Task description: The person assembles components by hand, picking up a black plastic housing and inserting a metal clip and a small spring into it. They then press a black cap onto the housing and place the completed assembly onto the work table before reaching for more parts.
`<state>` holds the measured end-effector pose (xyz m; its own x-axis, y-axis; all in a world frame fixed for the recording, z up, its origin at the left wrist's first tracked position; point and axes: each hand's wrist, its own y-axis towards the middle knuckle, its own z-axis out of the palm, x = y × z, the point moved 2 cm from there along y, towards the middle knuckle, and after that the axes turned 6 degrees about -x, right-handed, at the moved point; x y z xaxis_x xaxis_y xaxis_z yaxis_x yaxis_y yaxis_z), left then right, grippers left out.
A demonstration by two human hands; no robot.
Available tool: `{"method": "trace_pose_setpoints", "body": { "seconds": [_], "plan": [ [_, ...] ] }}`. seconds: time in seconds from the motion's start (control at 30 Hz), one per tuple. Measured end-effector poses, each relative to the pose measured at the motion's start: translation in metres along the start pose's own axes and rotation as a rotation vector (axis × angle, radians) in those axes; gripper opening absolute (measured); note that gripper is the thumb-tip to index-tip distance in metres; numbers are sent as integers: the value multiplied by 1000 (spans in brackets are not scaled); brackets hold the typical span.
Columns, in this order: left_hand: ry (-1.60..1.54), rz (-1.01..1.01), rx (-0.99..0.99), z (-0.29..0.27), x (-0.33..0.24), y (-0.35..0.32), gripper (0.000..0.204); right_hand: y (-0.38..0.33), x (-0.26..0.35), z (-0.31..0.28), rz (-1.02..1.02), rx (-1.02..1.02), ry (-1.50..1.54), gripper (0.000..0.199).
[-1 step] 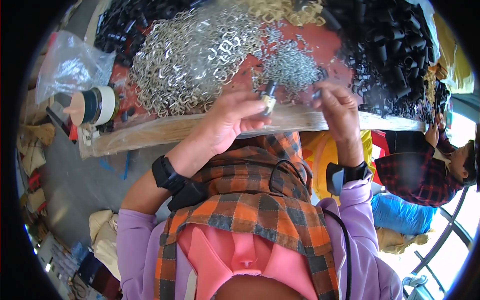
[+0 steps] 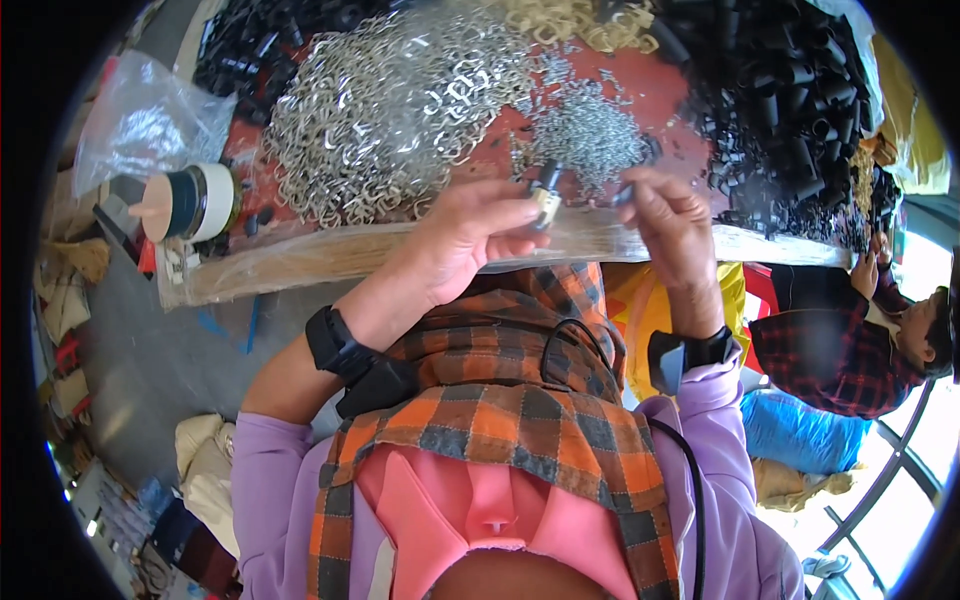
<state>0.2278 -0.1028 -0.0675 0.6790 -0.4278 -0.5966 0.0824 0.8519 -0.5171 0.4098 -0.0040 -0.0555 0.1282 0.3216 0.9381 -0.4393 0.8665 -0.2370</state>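
My left hand is closed around a small fitting with a black tubular end and a pale, brassy metal body. The black end points away from me, over the table's near edge. To its right, my right hand pinches a small dark piece between thumb and fingertips; its exact kind is too small to tell. The hands are a short gap apart. Just beyond them lies a heap of tiny silvery metal parts. A larger pile of silvery curved metal clips spreads to the left.
The red tabletop has a plastic-wrapped wooden edge. Black tubes are heaped at right, gold-coloured rings at the back. At left sit a tape roll and a clear plastic bag. A co-worker is at right.
The table and piles sit very slightly further right in the picture. My left hand and its fitting have shifted a little to the right; both grips stay the same.
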Motion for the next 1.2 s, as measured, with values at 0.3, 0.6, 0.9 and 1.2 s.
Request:
{"method": "trace_pose_setpoints", "body": {
  "seconds": [0.3,0.6,0.9,1.2],
  "plan": [
    [-20,-25,63,-5,-7,-12,22,-15,-2,69,-244,148,-205,15],
    [-12,-36,59,-1,-8,-11,22,-22,-5,68,-318,43,-231,7],
    [-10,-29,16,13,-4,-5,23,-33,-4,56,-405,-1,-479,13],
    [78,-100,104,24,1,2,26,-26,-4,38,-610,-29,-537,22]
  ]
}}
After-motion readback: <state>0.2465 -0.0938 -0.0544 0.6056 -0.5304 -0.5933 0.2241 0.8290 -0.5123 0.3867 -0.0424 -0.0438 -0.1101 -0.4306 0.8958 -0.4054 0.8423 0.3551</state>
